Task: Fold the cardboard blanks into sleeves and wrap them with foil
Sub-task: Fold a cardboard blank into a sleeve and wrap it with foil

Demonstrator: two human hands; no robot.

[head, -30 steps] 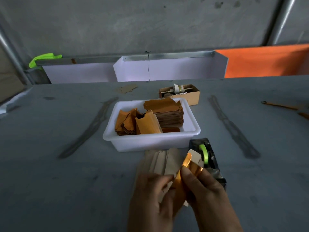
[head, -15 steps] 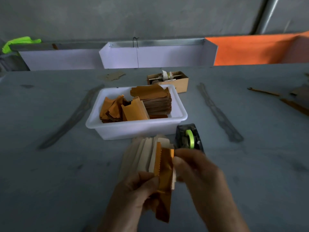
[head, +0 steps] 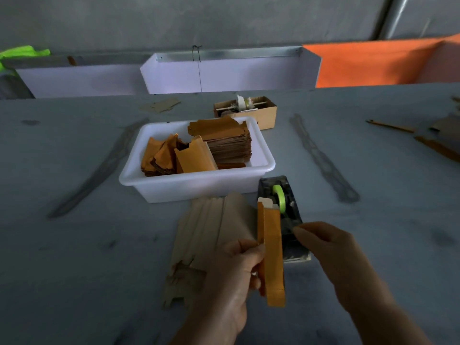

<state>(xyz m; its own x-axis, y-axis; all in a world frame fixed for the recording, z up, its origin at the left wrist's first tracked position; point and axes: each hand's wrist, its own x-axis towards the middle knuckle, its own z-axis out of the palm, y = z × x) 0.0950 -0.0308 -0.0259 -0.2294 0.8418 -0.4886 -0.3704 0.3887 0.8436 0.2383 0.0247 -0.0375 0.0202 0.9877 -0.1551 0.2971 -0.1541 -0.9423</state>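
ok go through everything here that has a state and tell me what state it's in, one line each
left hand: holds the foil-wrapped sleeve.
foil-wrapped sleeve: folded, gold foil round it, held upright above the table.
right hand: fingertips pinched together at the tape dispenser; what they pinch cannot be made out.
tape dispenser: loaded with a green roll.
white tub: open, holds a stack of blanks and wrapped pieces.
flat cardboard blanks: unfolded, fanned on the table.
small cardboard box: open on top.

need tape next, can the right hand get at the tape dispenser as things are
Probably yes: the right hand hovers right beside the tape dispenser, seemingly holding nothing. The foil-wrapped sleeve in the left hand stands beside the dispenser, not across that approach.
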